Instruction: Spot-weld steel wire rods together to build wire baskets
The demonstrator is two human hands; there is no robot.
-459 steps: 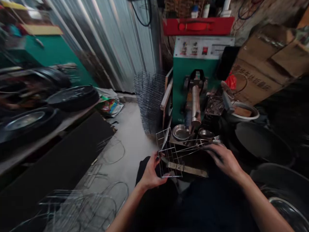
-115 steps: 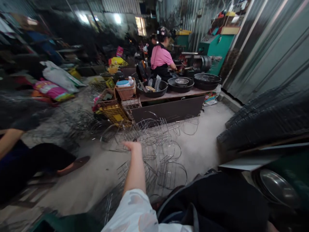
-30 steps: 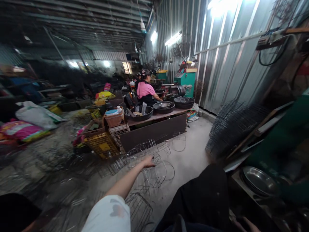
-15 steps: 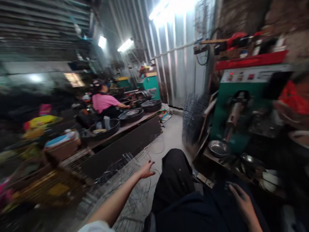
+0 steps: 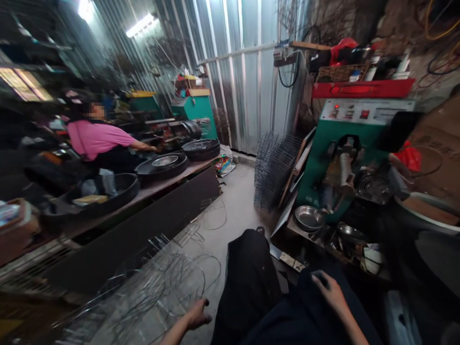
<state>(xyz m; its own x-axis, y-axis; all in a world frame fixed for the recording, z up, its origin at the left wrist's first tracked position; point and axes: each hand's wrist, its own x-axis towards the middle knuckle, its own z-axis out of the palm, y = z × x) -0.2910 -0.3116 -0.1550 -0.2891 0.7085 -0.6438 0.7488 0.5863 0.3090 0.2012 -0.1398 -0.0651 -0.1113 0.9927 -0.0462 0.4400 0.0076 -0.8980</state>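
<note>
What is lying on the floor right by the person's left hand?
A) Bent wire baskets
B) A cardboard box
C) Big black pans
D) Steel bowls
A: the bent wire baskets lie on the concrete floor just under the left hand, whose fingers hold nothing.

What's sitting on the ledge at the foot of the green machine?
A wide steel bowl and a smaller one sit on the ledge, with a white item near them. Whatever lies under the ledge cannot be seen: deep shadow covers it.
</note>
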